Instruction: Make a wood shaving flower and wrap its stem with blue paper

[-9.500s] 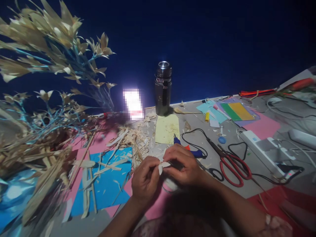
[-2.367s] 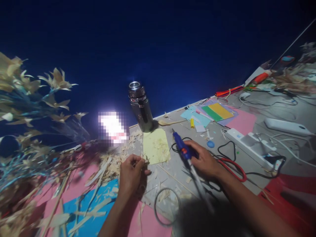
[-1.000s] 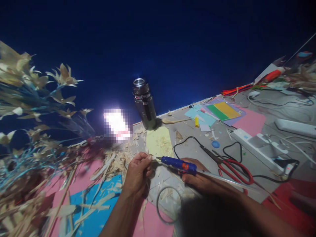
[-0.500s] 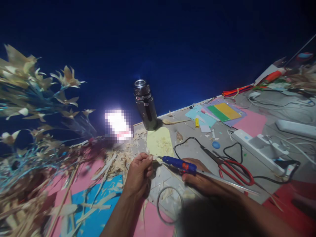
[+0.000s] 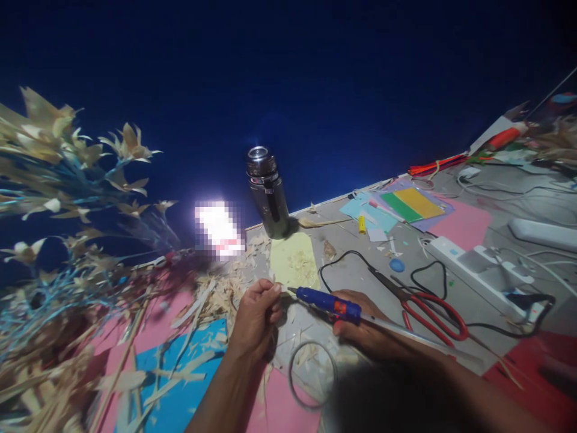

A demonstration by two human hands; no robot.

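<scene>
My right hand (image 5: 360,325) is wrapped round a blue glue gun (image 5: 327,302) with a red label. A long translucent glue stick (image 5: 410,332) runs back from it over my right forearm. Its nozzle points left, a short way from my left fingertips. My left hand (image 5: 259,310) is closed in a pinch on something small and pale, too small to name. Behind both hands lies a yellow sheet of paper (image 5: 286,249) with pale shavings on it. A grey ring (image 5: 294,388) rests on the table below them.
A steel flask (image 5: 270,207) stands at the table's back edge. Red-handled scissors (image 5: 435,316), a black cord and a power strip (image 5: 478,276) lie to the right. At left are pale husk flowers (image 5: 130,144), dry strips and a blue sheet (image 5: 211,337).
The view has shifted slightly, so things sit a little farther right. Both hands keep their hold, and the glue gun's nozzle remains near my left fingertips.
</scene>
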